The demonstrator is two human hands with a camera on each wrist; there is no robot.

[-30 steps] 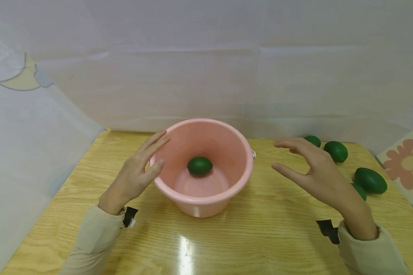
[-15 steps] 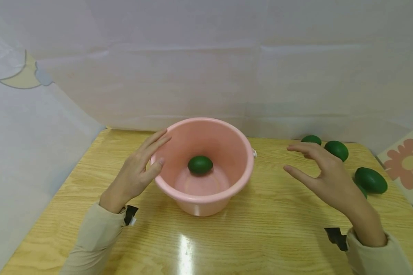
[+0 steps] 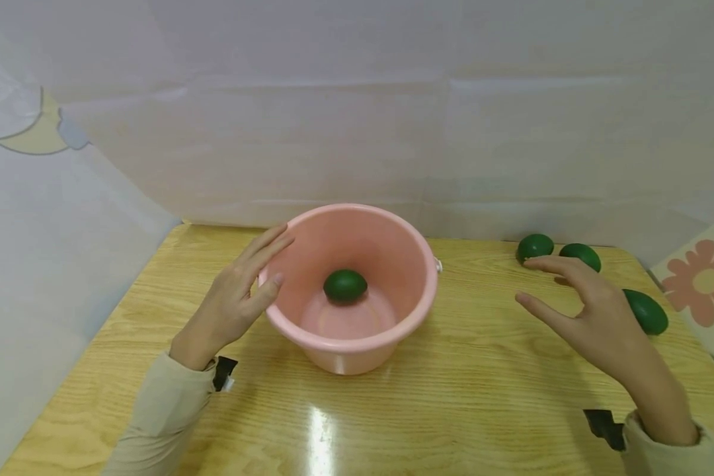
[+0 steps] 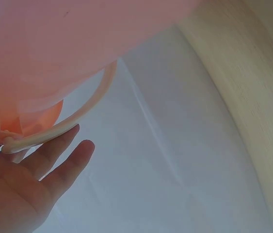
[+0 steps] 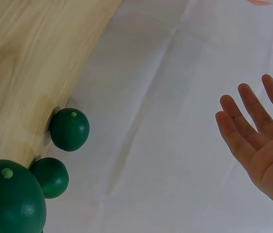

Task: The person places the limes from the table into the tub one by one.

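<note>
A pink bucket point(image 3: 346, 360) stands upright mid-table, with one dark green avocado point(image 3: 345, 286) lying on its bottom. My left hand point(image 3: 229, 307) rests against the bucket's left rim, fingers extended and thumb spread apart. In the left wrist view, the bucket's pale handle point(image 4: 68, 124) curves just above these fingers. On the right, my right hand point(image 3: 601, 320) hovers over the table, thumb and fingers apart with nothing between them. Near it lie a far avocado point(image 3: 535, 246), a second avocado point(image 3: 583, 254), and a third avocado point(image 3: 648, 312) partly behind the hand.
The wooden table point(image 3: 476, 396) ends at the back against a pale hanging cloth point(image 3: 357, 119). The right wrist view shows avocados close to the table's edge, among them a large avocado point(image 5: 12, 199) and a small avocado point(image 5: 70, 129).
My right hand has moved rightward and slightly toward me, uncovering the far avocado and hiding one that showed near the wrist. My left hand and the bucket have stayed in place.
</note>
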